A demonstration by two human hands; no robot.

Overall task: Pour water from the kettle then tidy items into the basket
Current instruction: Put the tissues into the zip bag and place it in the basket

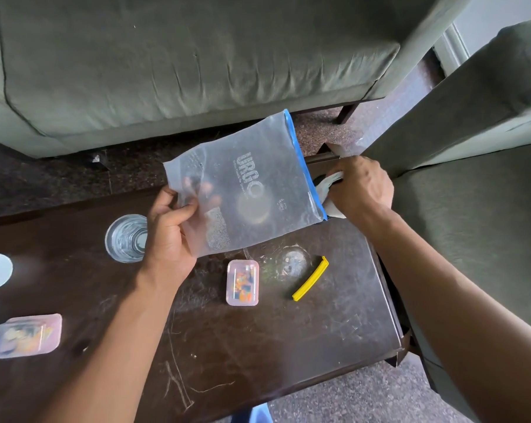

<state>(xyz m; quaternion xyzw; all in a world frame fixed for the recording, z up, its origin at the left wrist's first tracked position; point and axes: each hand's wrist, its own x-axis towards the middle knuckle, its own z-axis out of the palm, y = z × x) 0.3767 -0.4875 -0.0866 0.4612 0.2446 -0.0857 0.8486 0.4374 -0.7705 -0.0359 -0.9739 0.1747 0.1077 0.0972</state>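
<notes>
1. The desk (258, 346) is dark and scratched, set before a green sofa (182, 56). Neither kettle nor basket is in view, so where they stand cannot be told.
2. The bag (246, 184), frosted with a blue zip edge, is lifted clear of the desk with its mouth turned right, probably so it can be filled. It looks nearly empty; a faint round shape shows through, but whether it lies inside or behind is unclear.
3. The left hand (169, 233) is pinched on the bag's closed corner, thumb in front and fingers behind, steadying it.
4. The right hand (360, 187) is clamped on a pale bundle (328, 193) at the bag's mouth, apparently feeding it in.
5. The glass (126, 238) stands just left of the left hand and holds water, so pouring seems done.
6. Two pink boxes wait loose: one (242, 282) mid-desk with colourful bits inside, another (24, 335) at the left edge.
7. A yellow clip (310, 279) lies beside the middle box, likely meant for sealing.
</notes>
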